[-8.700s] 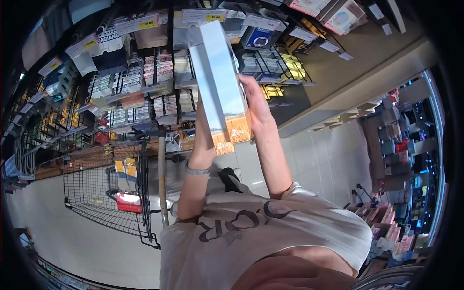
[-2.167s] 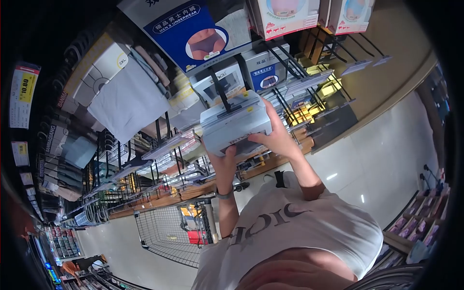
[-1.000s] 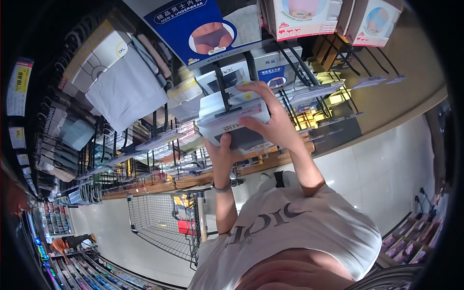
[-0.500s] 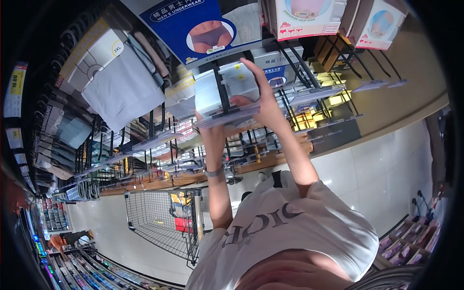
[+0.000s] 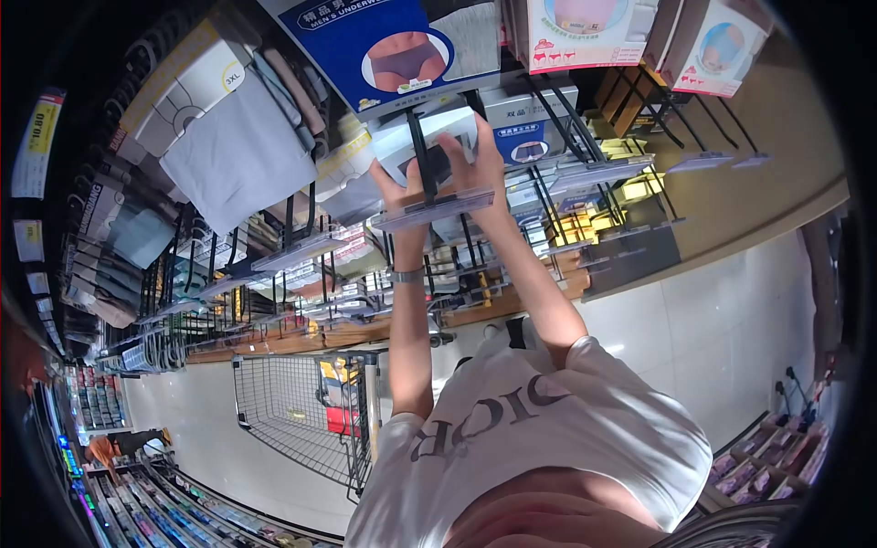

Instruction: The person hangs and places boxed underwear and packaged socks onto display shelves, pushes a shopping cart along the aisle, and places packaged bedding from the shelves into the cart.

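A pale underwear box [image 5: 395, 144] with a dark front window hangs on a black display hook [image 5: 423, 155], beneath a large blue men's underwear box [image 5: 352, 55]. My left hand [image 5: 399, 187] grips the box's lower left side, its thumb near the hook. On the right side, my right hand [image 5: 477, 169] is closed around the same box, with fingers bent over its front. The clear label holder [image 5: 434, 210] at the hook's tip stands in front of both hands and covers part of them.
Grey garments marked 3XL [image 5: 233, 155] hang to the left. Another blue underwear box [image 5: 530, 128] hangs to the right, among projecting hooks [image 5: 603, 172]. A wire shopping cart [image 5: 297, 402] holding packages stands behind on the tiled floor [image 5: 639, 320].
Both hands have pushed the pale box farther back along the hook, away from the label holder. The fingers of my right hand have curled over its front.
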Tool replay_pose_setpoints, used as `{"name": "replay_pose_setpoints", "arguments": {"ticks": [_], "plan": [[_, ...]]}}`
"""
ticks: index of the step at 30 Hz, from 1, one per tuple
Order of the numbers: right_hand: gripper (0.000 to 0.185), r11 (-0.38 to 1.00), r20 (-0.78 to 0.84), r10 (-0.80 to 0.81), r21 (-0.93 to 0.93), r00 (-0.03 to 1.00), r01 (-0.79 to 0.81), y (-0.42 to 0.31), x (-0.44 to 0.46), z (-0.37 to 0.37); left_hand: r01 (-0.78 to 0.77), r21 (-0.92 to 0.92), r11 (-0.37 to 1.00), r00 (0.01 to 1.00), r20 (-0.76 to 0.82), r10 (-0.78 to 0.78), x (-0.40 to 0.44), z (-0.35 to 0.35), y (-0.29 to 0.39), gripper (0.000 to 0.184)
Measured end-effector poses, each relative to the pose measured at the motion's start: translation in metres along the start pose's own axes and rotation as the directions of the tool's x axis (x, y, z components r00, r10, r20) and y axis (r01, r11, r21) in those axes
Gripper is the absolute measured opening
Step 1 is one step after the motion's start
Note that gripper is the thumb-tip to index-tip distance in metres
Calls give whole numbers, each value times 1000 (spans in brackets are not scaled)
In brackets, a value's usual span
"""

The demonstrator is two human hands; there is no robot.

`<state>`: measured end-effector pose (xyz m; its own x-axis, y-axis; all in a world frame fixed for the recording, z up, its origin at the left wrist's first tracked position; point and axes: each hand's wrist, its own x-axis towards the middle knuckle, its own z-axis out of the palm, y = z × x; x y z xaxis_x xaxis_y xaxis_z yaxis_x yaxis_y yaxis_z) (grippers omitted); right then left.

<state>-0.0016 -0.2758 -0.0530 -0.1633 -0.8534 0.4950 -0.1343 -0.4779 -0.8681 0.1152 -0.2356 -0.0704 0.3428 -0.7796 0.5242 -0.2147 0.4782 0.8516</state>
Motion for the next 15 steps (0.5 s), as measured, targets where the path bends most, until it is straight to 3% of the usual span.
{"name": "replay_pose_setpoints", "arguments": {"ticks": [1,4,6,8,10,11,13,15], "plan": [[65,999,16,43,26,999,-43,0,1,-2,-72,43,996,997,-5,72,-2,3,2,54],[60,963,97,218,139,971,-231,-3,-10,-15,-7,4,1000,999,-42,7,-2,9,5,48],[55,954,120,248,140,961,-264,-10,-22,-28,78,45,996,997,-32,-77,-13,4,5,44],[49,971,102,201,107,974,-212,-31,-39,-42,52,163,985,996,-84,-38,-41,-4,8,44],[41,998,-27,-17,56,999,19,-21,-68,-51,32,259,965,994,-112,-3,-76,-14,32,39],[39,996,1,-71,49,997,71,-25,-87,-60,28,296,955,993,-117,7,-96,-20,56,35],[36,987,123,-155,68,980,147,-41,-124,-76,9,455,891,987,141,-82,-137,-47,77,36],[28,975,385,-174,197,906,103,-30,-168,-73,115,408,906,934,266,-238,-185,-65,73,34]]}}
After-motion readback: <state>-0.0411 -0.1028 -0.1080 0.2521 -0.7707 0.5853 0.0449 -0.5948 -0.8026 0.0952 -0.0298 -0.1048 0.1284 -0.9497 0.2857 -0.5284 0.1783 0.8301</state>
